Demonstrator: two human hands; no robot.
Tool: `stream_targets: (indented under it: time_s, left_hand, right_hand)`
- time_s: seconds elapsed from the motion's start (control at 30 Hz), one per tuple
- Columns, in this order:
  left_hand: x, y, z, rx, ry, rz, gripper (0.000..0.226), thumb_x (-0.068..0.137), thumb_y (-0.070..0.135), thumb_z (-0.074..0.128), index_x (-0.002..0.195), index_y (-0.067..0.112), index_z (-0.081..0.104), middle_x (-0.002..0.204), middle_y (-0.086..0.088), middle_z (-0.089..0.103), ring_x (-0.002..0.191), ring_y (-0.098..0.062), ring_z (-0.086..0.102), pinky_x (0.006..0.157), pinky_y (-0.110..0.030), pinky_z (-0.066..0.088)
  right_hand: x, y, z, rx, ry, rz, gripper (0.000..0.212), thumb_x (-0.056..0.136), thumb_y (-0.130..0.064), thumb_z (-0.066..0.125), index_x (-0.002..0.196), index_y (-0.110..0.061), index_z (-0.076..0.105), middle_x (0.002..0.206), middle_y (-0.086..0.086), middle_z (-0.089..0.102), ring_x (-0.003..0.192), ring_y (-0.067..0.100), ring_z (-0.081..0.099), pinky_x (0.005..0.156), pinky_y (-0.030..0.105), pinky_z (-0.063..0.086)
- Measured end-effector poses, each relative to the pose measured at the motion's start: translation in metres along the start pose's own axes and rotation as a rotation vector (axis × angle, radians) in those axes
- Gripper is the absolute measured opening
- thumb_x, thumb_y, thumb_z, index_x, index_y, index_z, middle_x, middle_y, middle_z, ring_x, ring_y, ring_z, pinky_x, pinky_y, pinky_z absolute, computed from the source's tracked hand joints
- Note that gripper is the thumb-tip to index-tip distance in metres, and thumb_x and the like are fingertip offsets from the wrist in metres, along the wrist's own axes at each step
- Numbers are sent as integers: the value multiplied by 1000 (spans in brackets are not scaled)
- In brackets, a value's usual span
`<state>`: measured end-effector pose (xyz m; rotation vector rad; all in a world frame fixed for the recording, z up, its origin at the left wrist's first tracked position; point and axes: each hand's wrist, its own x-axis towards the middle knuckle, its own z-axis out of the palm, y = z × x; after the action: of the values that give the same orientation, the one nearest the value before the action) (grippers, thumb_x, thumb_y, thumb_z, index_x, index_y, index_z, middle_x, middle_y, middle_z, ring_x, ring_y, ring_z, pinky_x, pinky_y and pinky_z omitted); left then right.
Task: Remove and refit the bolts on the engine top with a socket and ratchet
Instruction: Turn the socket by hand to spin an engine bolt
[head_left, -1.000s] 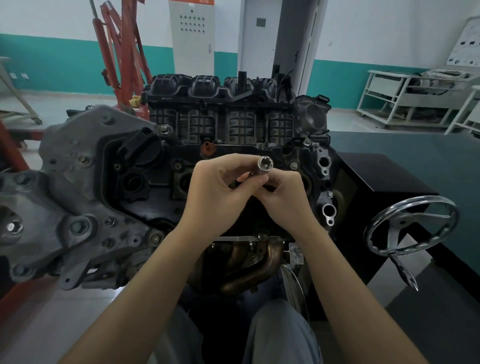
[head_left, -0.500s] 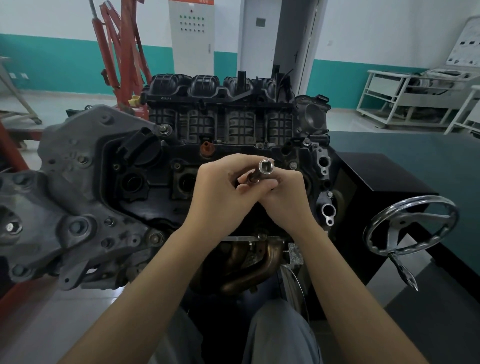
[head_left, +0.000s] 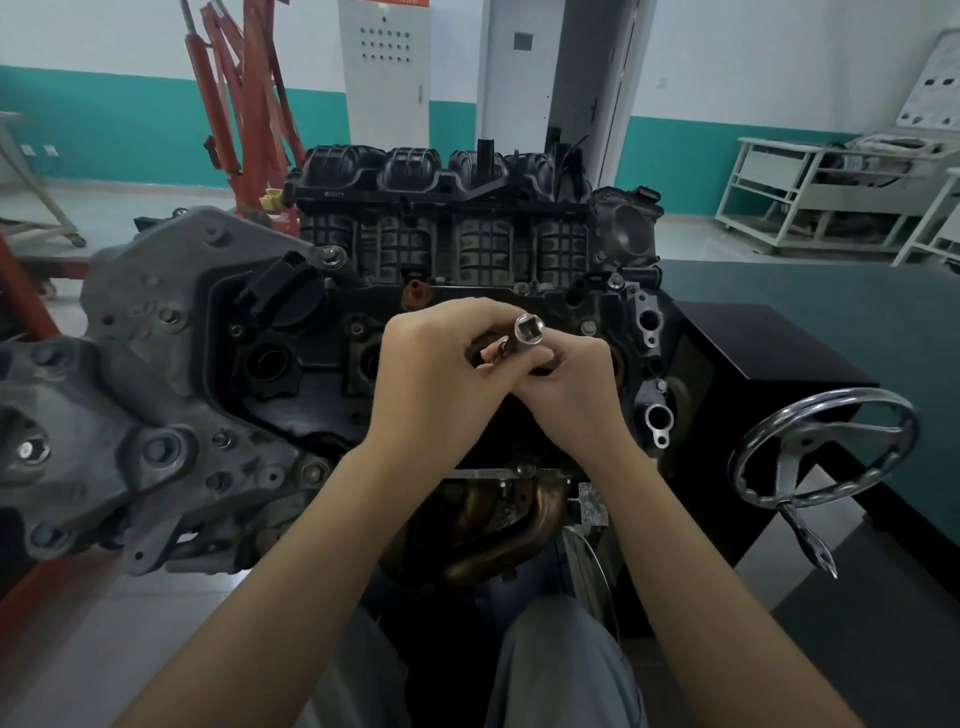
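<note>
A chrome socket (head_left: 529, 328) sticks up between my two hands over the black engine top (head_left: 311, 364), its square drive hole facing the camera. My left hand (head_left: 441, 374) curls its fingers round the socket's lower shaft. My right hand (head_left: 571, 387) presses against the left from the right, fingers curled round the same tool; what lies under the fingers is hidden. Bolts (head_left: 588, 327) show on the cover beside the hands. No ratchet is in sight.
The black intake manifold (head_left: 441, 208) rises behind the hands. A grey bracket casting (head_left: 130, 389) fills the left. A chrome handwheel (head_left: 826, 452) juts out at the right of the stand. A red hoist (head_left: 249, 104) and white racks (head_left: 831, 192) stand far back.
The socket has tilted so that its open end now faces the camera more squarely, and both hands have shifted slightly lower together.
</note>
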<state>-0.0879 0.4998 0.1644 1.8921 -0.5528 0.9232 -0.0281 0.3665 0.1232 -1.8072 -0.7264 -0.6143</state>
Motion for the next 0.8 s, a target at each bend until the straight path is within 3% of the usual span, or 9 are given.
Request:
stream_targets:
  time_s: [0.13,0.23,0.43,0.53,0.63,0.7,0.8]
  left_hand:
    - [-2,1,0,-99,-50,-76,24,77,2,75,98,13,74,89,7,72,87,-4,69,80,-27,56]
    - [0,1,-3,-289,-130,-139,30,79,-6,70,104,11,70,94,-2,74,94,-13,70,88,-36,56]
    - [1,-1,-4,-76,-53,-74,22,73,5,80,92,16,74,86,8,73,84,-2,68,79,-25,56]
    - [1,-3,-4,-154,-76,-103,24,77,1,76,99,13,73,92,4,73,90,-6,69,84,-31,57]
    - [1,-4,-7,-305,-161,-112,32,79,-7,70,105,12,69,97,-4,73,97,-16,70,89,-39,55]
    - [1,-4,-8,-303,-180,-111,33,77,-8,72,104,11,69,97,-6,73,97,-16,70,89,-39,55]
    - [1,-3,-6,-211,-107,-110,27,70,-1,80,92,14,72,89,5,73,87,-6,70,82,-30,57]
  right_hand:
    - [-1,-1,0,6,-73,-33,20,82,-5,67,101,-11,71,90,-15,69,89,1,67,78,16,50]
    - [0,-1,1,5,-65,-14,17,83,-11,65,97,-17,71,85,-21,67,84,-3,66,74,11,47]
    - [1,1,0,14,-43,-32,16,81,-3,72,95,-11,73,88,-4,73,86,7,69,78,25,55]
    - [0,0,0,26,-104,-37,22,85,-2,68,105,-9,71,95,-9,71,94,3,67,83,19,52]
    - [0,1,-1,18,-90,-15,17,85,-1,68,101,-6,72,89,-7,71,88,1,67,78,14,49]
    - [0,3,-1,2,-55,-10,14,82,0,70,94,-5,73,86,-3,72,83,3,68,76,17,51]
    - [1,2,0,-3,-25,-9,11,79,-1,73,90,-3,73,85,3,73,82,11,69,76,27,55]
